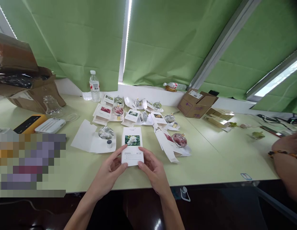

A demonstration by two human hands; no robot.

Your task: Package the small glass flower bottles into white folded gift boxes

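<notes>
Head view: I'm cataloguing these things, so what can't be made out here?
In the head view:
Fine print on the printed white card: too small to read.
That card's underside: turned away from the camera.
Some fingertips of the left hand and right hand: hidden by thumbs and card.
Whatever the pixelated patch covers: masked.
Another person's hand: cut off by the right edge.

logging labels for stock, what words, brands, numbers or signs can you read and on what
"栀子花", probably: card between left hand and right hand; its other print is too small
Upright bottle, carton: too blurred
Other cards, table sticker: too small
</notes>
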